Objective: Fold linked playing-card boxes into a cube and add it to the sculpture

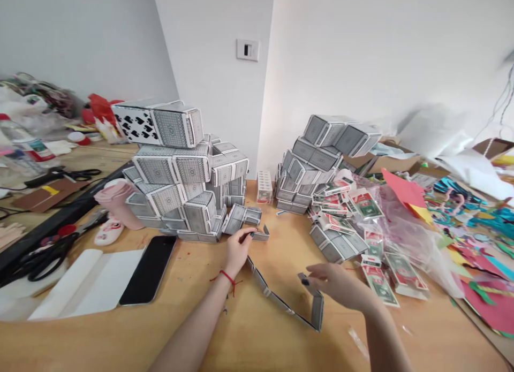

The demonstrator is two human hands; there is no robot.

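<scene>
Folded card strip (278, 301): it is standing on edge on the wooden tabletop (249, 340), to the right of the black smartphone (148, 270), its long side slanting toward the wearer and its right end turning back at a sharp corner.
Right hand (341, 286): it is working well to the right of the smartphone, the thumb and a finger narrowly spaced and apparently pinching the strip's turned-back end.
Left hand (239, 251): it is resting nearer to the smartphone, fingertips close together beside the small card frame (261, 236); whether they are gripping that or the strip's far end, one cannot tell.
Creasing: the strip is probably flexing most easily at its white joints, so the pinch should be staying close to a joint and the panels should be kept square; pressing mid-panel could be buckling the card.
Left card tower (176, 168): it is rising just beyond the smartphone, in staggered patterned boxes, with a spades card facing out near the top.
Right card tower (317, 163): it is leaning beyond and well to the right of the smartphone.
Red-and-green card packs (379, 283): they are lying scattered far to the right of the smartphone.
Black scissors (44, 254): they are lying left of the smartphone.
</scene>
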